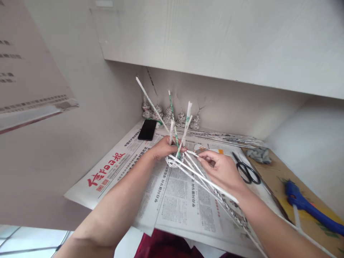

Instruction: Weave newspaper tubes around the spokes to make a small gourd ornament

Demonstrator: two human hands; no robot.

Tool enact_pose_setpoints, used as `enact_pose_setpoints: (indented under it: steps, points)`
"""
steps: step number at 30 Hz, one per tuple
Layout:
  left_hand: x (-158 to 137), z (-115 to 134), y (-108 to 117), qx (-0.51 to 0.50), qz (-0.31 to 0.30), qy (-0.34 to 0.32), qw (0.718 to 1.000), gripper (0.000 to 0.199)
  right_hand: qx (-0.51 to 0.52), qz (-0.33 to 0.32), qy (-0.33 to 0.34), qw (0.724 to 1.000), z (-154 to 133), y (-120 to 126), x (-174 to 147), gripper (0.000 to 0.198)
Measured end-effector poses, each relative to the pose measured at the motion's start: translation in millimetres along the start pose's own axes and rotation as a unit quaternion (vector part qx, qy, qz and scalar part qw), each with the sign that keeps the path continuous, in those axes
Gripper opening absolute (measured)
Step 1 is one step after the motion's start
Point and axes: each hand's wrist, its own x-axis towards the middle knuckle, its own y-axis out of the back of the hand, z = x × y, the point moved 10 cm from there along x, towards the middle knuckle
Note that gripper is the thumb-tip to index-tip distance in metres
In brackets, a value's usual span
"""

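Rolled paper tubes stick up and out from a small woven paper piece in the middle of the newspaper. My left hand is closed on this piece from its left and far side, thumb toward the tubes. To the right, my right hand pinches the end of a white paper tube between thumb and fingers. More long tubes run from the piece toward the lower right, passing under my right hand and forearm. The fingers of my left hand partly hide the woven part.
Newspaper covers the table. Several woven paper gourd shapes stand by the back wall, with a bundle of thin paper tubes nearby. A black phone lies left; black scissors, a grey cloth and a blue glue gun lie right.
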Motion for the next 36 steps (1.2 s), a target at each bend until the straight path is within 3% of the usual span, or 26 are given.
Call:
enact_pose_setpoints:
  steps: [6,28,36]
  points:
    - [-0.2,1.3,-4.9,-0.001,-0.011,0.0,1.0,0.032,0.056,-0.009,-0.01,0.998,9.5,-5.2,0.7,0.023]
    - [-0.2,-5.7,-9.6,0.033,-0.025,0.013,0.999,0.032,0.054,0.034,-0.034,0.997,8.4,-7.2,-2.1,0.016]
    - [-0.3,-7.1,-5.8,0.035,-0.003,0.026,0.999,0.033,0.047,0.052,0.008,0.998,2.1,-5.4,-3.9,0.013]
